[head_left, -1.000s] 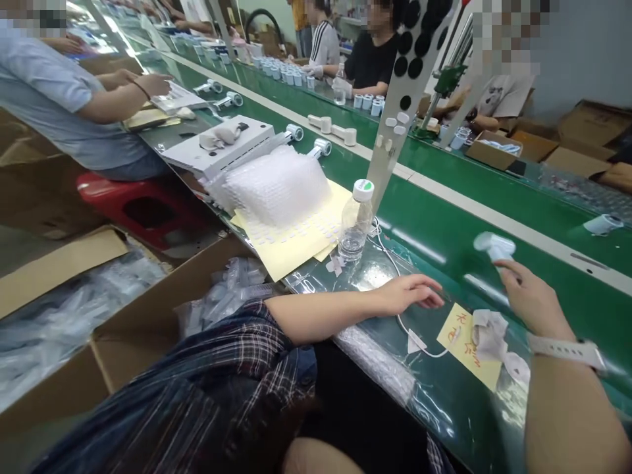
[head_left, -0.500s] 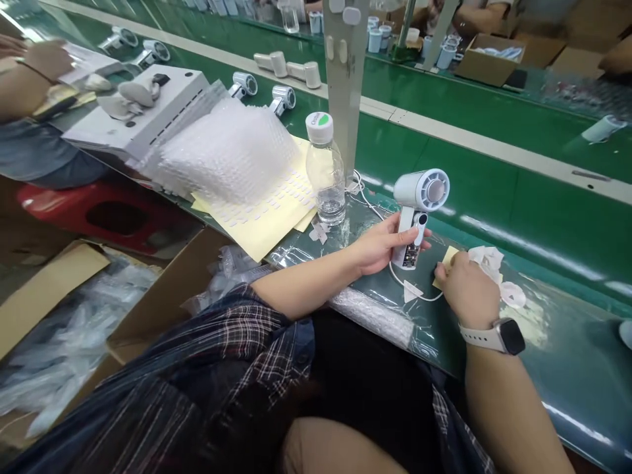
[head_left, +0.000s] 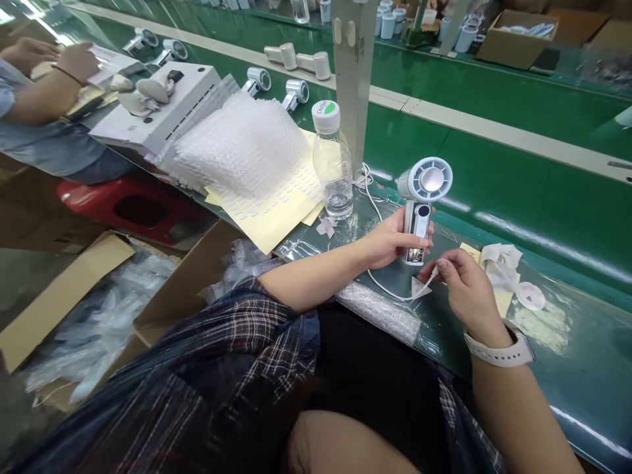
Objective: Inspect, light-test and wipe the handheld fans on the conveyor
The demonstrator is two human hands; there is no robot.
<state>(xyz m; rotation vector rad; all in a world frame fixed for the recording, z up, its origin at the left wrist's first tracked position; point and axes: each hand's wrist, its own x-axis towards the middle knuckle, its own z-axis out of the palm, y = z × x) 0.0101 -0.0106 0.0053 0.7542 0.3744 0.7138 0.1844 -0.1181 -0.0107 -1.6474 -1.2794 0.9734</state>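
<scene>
My left hand (head_left: 392, 240) is wrapped round the handle of a pale blue handheld fan (head_left: 419, 214), held upright over the bench with its round head facing me. Part of the handle's lower front looks uncovered, with small parts showing inside. Just right of the fan, my right hand (head_left: 467, 286) pinches the plug end of a white charging cable (head_left: 390, 294). The plug is close to the fan's base but apart from it. A small clear triangular tag (head_left: 421, 288) hangs on the cable near the plug. Fingers hide part of the fan's handle.
A plastic bottle (head_left: 333, 174) stands by a metal post (head_left: 351, 85). Left of it lie yellow label sheets (head_left: 269, 227) and bubble-wrap bags (head_left: 241, 148). Crumpled white paper (head_left: 500, 263) lies at right. Several fans rest on the green conveyor (head_left: 444, 138). A co-worker's arm (head_left: 44, 92) is at far left.
My right hand has moved from the yellow paper toward the fan and now has the cable's plug end raised. The fan has turned to face me more. The view has shifted slightly right.
</scene>
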